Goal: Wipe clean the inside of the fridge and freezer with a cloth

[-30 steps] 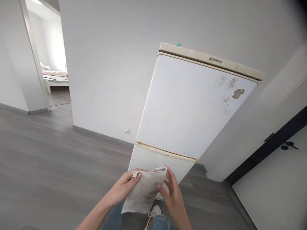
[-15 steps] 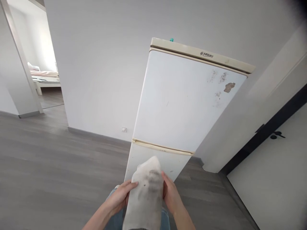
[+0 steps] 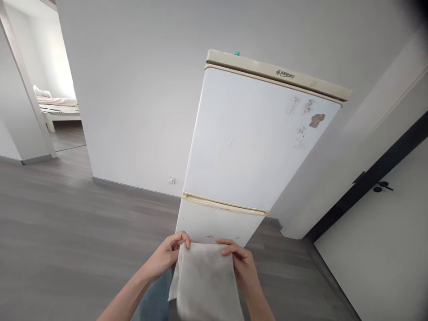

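A greyish-white cloth (image 3: 209, 281) with faint dark smudges hangs folded between my hands at the bottom centre. My left hand (image 3: 170, 252) pinches its upper left corner between thumb and fingers. At the upper right corner, my right hand (image 3: 239, 261) is closed on the edge, fingers laid over the front. Just beyond the cloth stands a white two-door refrigerator (image 3: 257, 138) with cream trim, both doors shut. Brown and dark stains (image 3: 317, 120) mark the upper right of its top door, and a few small marks show on the lower door.
A small teal object (image 3: 237, 53) shows above the refrigerator's top edge. Behind is a grey wall with a socket (image 3: 171, 180). A white door with a black handle (image 3: 383, 186) is at right. Through a doorway at left stands a bed (image 3: 63, 109). Grey wood-look floor (image 3: 83, 240) spreads leftward.
The cloth's top has gone from a raised, rounded, dark-smudged shape to a straight folded edge, with cleaner fabric facing me. My hands have shifted to its upper corners.
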Demonstrator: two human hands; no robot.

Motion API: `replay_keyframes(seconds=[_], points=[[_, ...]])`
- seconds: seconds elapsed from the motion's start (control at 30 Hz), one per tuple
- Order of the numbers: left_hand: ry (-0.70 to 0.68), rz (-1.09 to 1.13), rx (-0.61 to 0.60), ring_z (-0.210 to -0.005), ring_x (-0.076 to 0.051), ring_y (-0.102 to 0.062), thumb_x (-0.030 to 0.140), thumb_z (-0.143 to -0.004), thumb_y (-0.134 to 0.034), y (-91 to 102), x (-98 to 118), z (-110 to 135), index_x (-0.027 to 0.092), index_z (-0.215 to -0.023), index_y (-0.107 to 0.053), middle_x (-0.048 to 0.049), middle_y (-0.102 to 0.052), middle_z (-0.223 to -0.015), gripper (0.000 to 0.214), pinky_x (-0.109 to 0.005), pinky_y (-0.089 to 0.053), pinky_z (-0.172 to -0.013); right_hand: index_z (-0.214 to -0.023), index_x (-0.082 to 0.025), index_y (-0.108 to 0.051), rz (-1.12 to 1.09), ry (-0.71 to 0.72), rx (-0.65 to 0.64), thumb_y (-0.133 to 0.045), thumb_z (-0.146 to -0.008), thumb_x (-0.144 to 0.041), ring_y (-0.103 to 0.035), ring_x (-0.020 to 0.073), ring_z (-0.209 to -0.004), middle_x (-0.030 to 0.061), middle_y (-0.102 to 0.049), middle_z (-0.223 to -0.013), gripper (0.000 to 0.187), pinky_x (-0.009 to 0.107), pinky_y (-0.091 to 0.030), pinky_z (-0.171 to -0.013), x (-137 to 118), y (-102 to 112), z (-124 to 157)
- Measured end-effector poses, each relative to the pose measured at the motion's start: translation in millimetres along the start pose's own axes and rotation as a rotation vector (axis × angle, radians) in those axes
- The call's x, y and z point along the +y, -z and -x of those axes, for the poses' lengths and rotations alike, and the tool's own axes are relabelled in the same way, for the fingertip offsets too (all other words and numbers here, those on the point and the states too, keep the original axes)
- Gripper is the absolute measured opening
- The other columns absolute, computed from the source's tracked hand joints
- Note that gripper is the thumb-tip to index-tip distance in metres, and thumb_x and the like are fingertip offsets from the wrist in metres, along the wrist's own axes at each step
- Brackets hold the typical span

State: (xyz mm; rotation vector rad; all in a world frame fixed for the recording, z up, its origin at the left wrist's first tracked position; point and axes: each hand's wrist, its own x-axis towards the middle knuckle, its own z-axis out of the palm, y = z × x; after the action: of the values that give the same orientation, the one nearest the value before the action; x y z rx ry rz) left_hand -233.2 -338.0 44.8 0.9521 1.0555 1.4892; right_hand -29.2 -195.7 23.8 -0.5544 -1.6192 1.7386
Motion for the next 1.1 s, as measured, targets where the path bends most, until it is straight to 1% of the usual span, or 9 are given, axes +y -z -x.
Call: replay_keyframes(seconds=[0.2, 0.37, 0.47, 0.67, 0.77, 0.83, 0.97, 1.03, 1.1], points=[[-0.002, 0.075, 0.026, -0.073, -0.011, -0.058, 0.042, -0.089, -0.062, -1.9, -8, 0, 0.021, -0.081, -0.052, -0.0019, -0.069, -0.101, 0.025, -0.021, -0.039, -0.060, -0.070, -0.025, -0.074, -0.031, -0.015, 0.072, -0.070, -0.078, -0.045, -0.063, 0.0251, -0.092, 0.0079, -0.066, -0.122, 0.022, 0.029, -0.049, -0.064, 1, -6, 3], [-0.051, -0.046, -0.010, -0.098, -0.015, -0.057, 0.040, -0.093, -0.056, -2.4, 2, 4, 0.022, -0.088, -0.050, -0.0044, -0.060, -0.124, 0.020, -0.023, -0.043, -0.075, -0.081, -0.027, -0.075, -0.049, 0.000, 0.101, -0.073, -0.077, -0.047, -0.060, 0.0272, -0.109, 0.0075, -0.063, -0.127, 0.020, 0.031, -0.051, -0.080, -1, -7, 7], [-0.037, 0.034, 0.007, -0.096, -0.016, -0.057, 0.043, -0.093, -0.055, -4.8, 5, 4, 0.023, -0.087, -0.045, -0.0049, -0.059, -0.122, 0.023, -0.024, -0.043, -0.073, -0.090, -0.028, -0.075, -0.109, -0.100, 0.096, -0.073, -0.076, -0.053, -0.060, 0.0268, -0.108, 0.0071, -0.064, -0.124, 0.028, 0.031, -0.051, -0.080, 2, -7, 10], [-0.063, 0.147, 0.142, -0.090, -0.014, -0.057, 0.041, -0.093, -0.055, -13.0, -1, 4, 0.024, -0.086, -0.040, -0.0013, -0.058, -0.116, 0.023, -0.024, -0.042, -0.070, -0.129, -0.032, -0.061, -0.223, -0.297, -0.132, -0.060, -0.076, -0.073, -0.049, 0.0298, -0.128, 0.0082, -0.051, -0.144, 0.067, 0.038, -0.046, -0.098, 14, -14, 14], [-0.077, 0.097, 0.210, -0.101, -0.017, -0.056, 0.041, -0.092, -0.056, -7.0, 0, 11, 0.025, -0.086, -0.044, -0.0021, -0.057, -0.122, 0.021, -0.026, -0.045, -0.076, -0.126, -0.032, -0.062, -0.142, -0.254, -0.187, -0.074, -0.071, -0.063, -0.055, 0.0290, -0.119, 0.0092, -0.056, -0.138, 0.064, 0.039, -0.047, -0.095, 17, -21, 14], [-0.077, 0.109, 0.153, -0.110, -0.021, -0.057, 0.041, -0.087, -0.064, 2.4, 0, 17, 0.026, -0.092, -0.051, -0.0041, -0.055, -0.133, 0.020, -0.028, -0.046, -0.080, -0.114, -0.028, -0.069, -0.119, -0.207, -0.176, -0.078, -0.070, -0.055, -0.061, 0.0269, -0.107, 0.0100, -0.066, -0.121, 0.052, 0.037, -0.048, -0.090, 16, -25, 13], [-0.033, 0.588, -0.122, -0.120, -0.034, -0.057, 0.071, -0.074, -0.062, 20.1, -16, 28, 0.027, -0.128, -0.055, -0.0138, -0.056, -0.139, 0.070, -0.043, -0.048, -0.094, -0.095, -0.023, -0.073, -0.170, -0.192, -0.145, -0.079, -0.072, -0.046, -0.064, 0.0217, -0.085, 0.0059, -0.072, -0.092, 0.033, 0.031, -0.048, -0.077, 7, -35, 12], [0.015, 0.810, -0.101, -0.128, -0.039, -0.051, 0.083, -0.067, -0.054, 21.5, -35, 35, 0.023, -0.138, -0.050, -0.0150, -0.054, -0.143, 0.093, -0.051, -0.044, -0.102, -0.097, -0.023, -0.072, -0.185, -0.210, -0.140, -0.079, -0.072, -0.046, -0.064, 0.0208, -0.084, 0.0051, -0.071, -0.090, 0.034, 0.029, -0.047, -0.074, 2, -43, 11], [0.141, 0.869, -0.002, -0.136, -0.042, -0.042, 0.082, -0.061, -0.063, 18.2, -58, 44, 0.018, -0.140, -0.049, -0.0163, -0.055, -0.142, 0.103, -0.052, -0.037, -0.111, -0.103, -0.023, -0.070, -0.161, -0.242, -0.146, -0.079, -0.072, -0.048, -0.064, 0.0214, -0.086, 0.0060, -0.071, -0.095, 0.041, 0.030, -0.047, -0.075, 0, -52, 9]])
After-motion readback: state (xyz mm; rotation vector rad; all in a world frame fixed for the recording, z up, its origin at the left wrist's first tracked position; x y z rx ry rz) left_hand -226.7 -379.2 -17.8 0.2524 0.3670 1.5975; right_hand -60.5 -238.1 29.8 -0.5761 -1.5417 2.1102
